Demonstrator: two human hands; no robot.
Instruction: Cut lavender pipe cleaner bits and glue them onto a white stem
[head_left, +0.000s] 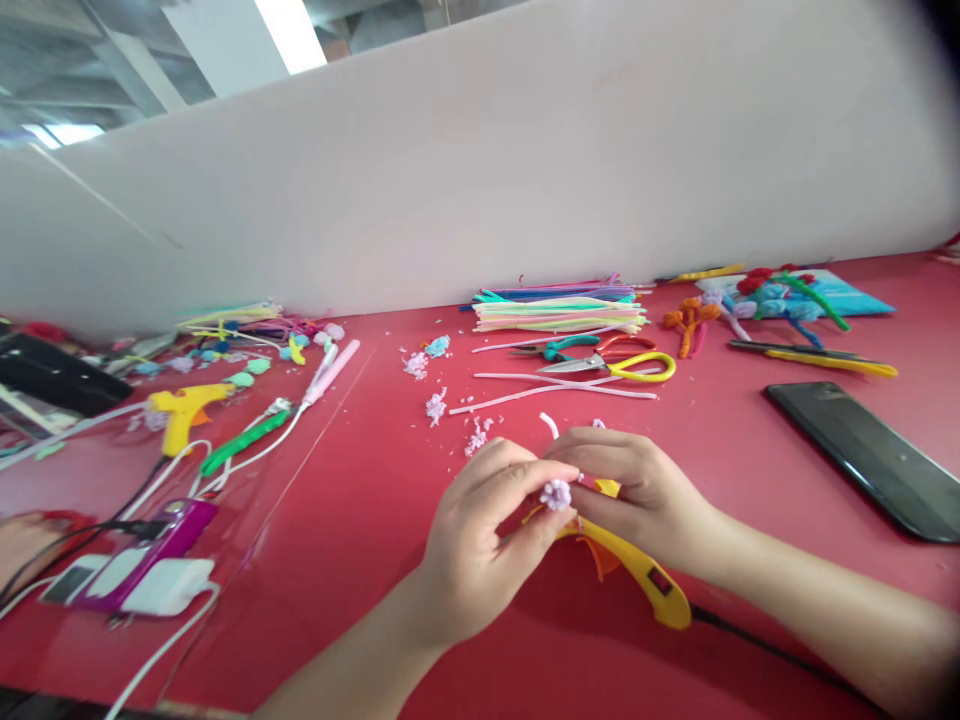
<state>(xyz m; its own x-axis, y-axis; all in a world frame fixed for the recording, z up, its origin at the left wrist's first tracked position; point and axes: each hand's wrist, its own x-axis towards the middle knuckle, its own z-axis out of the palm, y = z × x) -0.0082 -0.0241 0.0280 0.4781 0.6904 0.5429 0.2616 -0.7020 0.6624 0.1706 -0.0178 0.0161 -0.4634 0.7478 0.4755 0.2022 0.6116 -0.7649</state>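
Observation:
My left hand [480, 545] and my right hand [637, 490] meet over the red table [360, 520], fingers pinched together on a small lilac fuzzy ball [556, 494] made of pipe cleaner. A thin stem runs down from the ball between the fingers. Under the hands lies a yellow glue gun [645, 578] with an orange part and a black cord. Loose white pipe cleaners [555, 385] and lilac fluff scraps [476, 437] lie just beyond the hands.
A stack of coloured pipe cleaners [559, 308], scissors with yellow handle [630, 366], teal pliers [570, 347], pipe-cleaner flowers [772, 295] and a black phone [870, 455] lie at the right. A second yellow glue gun [184, 408], a purple device [150, 555], a white charger [169, 588] and cables lie left. A white wall [525, 180] stands behind.

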